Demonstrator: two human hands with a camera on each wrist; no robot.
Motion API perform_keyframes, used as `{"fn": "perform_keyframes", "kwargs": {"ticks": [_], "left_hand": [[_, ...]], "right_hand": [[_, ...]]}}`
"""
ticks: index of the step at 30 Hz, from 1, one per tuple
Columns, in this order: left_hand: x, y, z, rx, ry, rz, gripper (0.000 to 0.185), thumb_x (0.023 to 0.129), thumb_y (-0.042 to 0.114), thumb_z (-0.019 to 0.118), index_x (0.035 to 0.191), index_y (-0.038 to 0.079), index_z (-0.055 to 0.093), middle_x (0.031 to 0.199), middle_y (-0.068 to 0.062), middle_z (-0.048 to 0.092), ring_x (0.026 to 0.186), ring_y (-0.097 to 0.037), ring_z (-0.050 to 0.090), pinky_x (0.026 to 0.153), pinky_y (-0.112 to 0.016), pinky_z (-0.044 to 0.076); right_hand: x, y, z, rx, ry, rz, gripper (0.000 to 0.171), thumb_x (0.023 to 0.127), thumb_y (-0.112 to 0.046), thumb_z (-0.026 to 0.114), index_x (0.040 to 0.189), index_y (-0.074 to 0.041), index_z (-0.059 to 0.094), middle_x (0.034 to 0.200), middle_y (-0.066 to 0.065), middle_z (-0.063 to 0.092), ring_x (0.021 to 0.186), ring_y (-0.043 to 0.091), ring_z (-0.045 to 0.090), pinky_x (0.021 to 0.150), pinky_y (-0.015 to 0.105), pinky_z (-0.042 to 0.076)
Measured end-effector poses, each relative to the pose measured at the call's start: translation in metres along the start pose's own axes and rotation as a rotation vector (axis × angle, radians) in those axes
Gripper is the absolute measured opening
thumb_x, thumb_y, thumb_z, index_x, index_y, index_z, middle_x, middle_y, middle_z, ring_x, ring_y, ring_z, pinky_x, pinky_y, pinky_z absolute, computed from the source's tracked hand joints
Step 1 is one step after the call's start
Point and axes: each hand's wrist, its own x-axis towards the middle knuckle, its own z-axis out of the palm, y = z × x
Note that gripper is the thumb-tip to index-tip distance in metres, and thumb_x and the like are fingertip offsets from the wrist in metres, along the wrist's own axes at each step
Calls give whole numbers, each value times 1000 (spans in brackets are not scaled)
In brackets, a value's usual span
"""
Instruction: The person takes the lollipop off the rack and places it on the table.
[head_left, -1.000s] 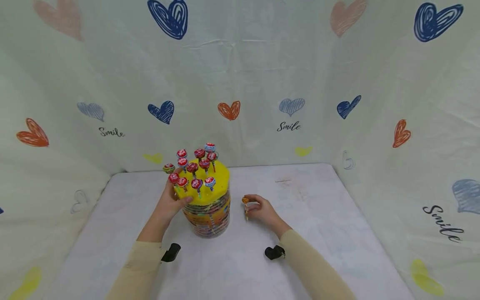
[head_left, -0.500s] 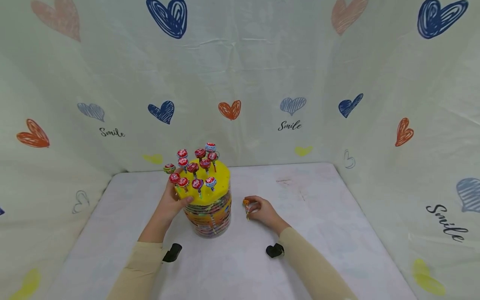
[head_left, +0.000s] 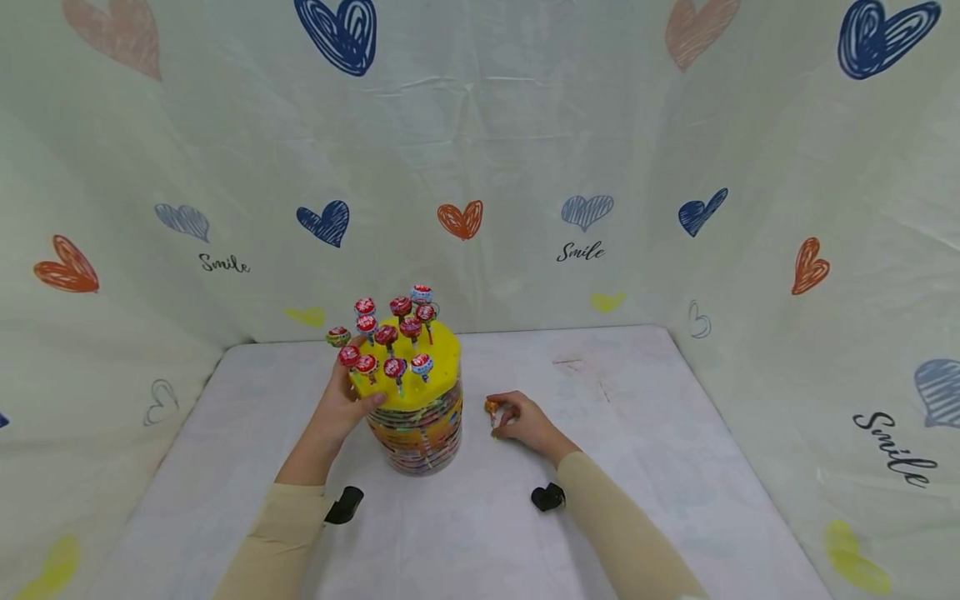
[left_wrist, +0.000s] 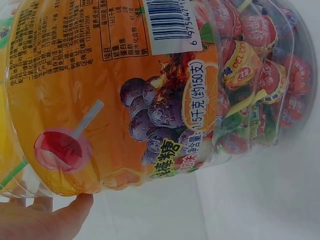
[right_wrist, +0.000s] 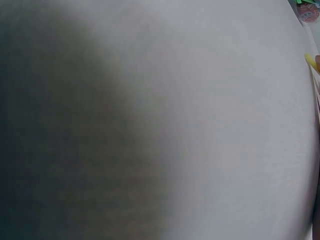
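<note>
A clear plastic jar [head_left: 417, 433] full of wrapped lollipops stands upright on the white table [head_left: 645, 467]. Its yellow lid [head_left: 431, 375] has several red-wrapped lollipops [head_left: 386, 335] stuck upright in it. My left hand [head_left: 339, 408] grips the jar's left side just under the lid; in the left wrist view the jar's orange label [left_wrist: 115, 90] fills the frame and my thumb [left_wrist: 55, 222] touches its lower edge. My right hand [head_left: 522, 419] rests on the table right of the jar and pinches an orange lollipop [head_left: 491, 407] by its stick.
Cloth walls printed with hearts [head_left: 459, 220] enclose the table on three sides. The right wrist view shows only blurred white table surface [right_wrist: 200, 125] with a sliver of colour at the right edge.
My right hand with the orange lollipop has shifted very slightly on the table. The left hand and the jar have stayed still.
</note>
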Motion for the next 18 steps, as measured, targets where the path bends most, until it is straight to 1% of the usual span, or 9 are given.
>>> {"fn": "perform_keyframes", "kwargs": {"ticks": [9, 14, 18], "left_hand": [[0, -1, -1, -9, 0, 6, 80, 94, 17, 67, 154, 22, 14, 153, -14, 27, 137, -37, 28, 111, -61, 23], [0, -2, -1, -13, -2, 6, 80, 94, 17, 67, 153, 23, 14, 153, -15, 26, 137, -37, 29, 111, -60, 24], [0, -2, -1, -6, 2, -3, 81, 93, 17, 67, 154, 24, 13, 154, -14, 25, 138, -37, 27, 111, -60, 23]], "right_hand": [[2, 1, 0, -5, -7, 10, 57, 79, -6, 81, 132, -13, 60, 114, 5, 52, 79, 15, 59, 74, 30, 50], [3, 3, 0, 1, -6, 13, 57, 79, -6, 81, 132, -13, 61, 114, 5, 52, 79, 16, 59, 73, 30, 50], [3, 4, 0, -6, -4, 16, 57, 79, -6, 81, 132, -13, 61, 114, 4, 52, 79, 15, 59, 72, 29, 50]]}}
